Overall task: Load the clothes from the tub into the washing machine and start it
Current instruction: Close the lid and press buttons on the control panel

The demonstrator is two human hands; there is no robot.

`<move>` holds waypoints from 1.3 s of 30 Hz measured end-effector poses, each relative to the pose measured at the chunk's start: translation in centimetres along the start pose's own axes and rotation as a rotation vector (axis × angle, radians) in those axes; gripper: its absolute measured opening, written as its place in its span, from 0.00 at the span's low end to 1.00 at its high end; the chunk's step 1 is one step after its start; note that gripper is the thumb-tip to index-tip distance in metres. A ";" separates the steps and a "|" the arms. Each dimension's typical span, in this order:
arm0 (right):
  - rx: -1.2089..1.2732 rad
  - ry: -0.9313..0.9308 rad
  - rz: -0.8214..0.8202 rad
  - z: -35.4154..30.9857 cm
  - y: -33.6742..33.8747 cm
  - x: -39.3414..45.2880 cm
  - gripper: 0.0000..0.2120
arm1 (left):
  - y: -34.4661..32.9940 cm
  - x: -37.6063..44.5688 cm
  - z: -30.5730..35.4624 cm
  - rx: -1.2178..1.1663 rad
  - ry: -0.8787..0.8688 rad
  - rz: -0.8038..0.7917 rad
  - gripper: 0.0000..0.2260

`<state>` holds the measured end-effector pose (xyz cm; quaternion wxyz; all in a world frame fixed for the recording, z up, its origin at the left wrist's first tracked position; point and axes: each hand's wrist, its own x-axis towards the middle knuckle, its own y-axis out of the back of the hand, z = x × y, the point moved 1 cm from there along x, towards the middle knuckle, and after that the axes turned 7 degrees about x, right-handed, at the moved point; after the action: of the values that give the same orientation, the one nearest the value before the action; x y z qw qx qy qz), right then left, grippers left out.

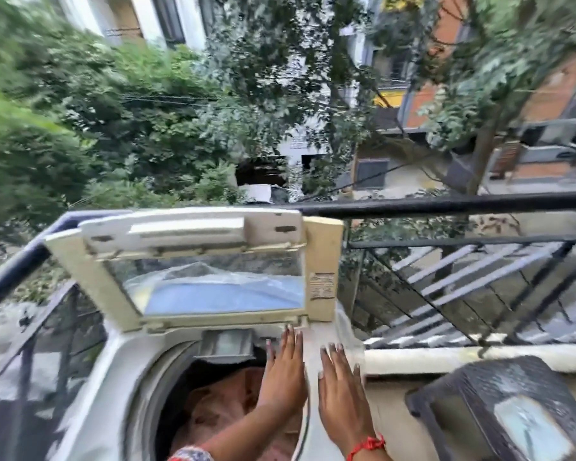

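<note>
A white top-loading washing machine stands in front of me with its lid raised upright at the back. Pinkish-brown clothes lie inside the drum. My left hand reaches over the drum's right side, fingers straight and pointing toward the lid hinge, holding nothing. My right hand lies flat and open on the machine's right top edge, with a red thread on the wrist. The tub is not in view.
A black metal railing runs behind and to the right of the machine, with trees and buildings beyond. A dark plastic stool stands at the lower right. A low white ledge runs under the railing.
</note>
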<state>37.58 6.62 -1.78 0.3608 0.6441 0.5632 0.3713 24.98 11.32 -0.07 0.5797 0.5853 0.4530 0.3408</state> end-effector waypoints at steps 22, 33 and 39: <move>-0.189 0.167 -0.383 -15.8 -10.1 3.2 0.26 | -5.3 -6.4 -17.7 -0.023 0.048 -0.177 0.30; -0.206 0.183 -0.474 -15.4 -11.4 3.2 0.32 | -6.7 -6.3 -18.9 -0.037 -0.014 -0.236 0.33; -0.197 0.179 -0.508 -15.1 -12.0 2.8 0.32 | -6.7 -7.1 -17.9 -0.069 -0.010 -0.224 0.31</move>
<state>18.95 11.35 -5.18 0.4520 0.4087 0.6974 0.3773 4.99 10.85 -4.04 0.6364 0.5124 0.5005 0.2864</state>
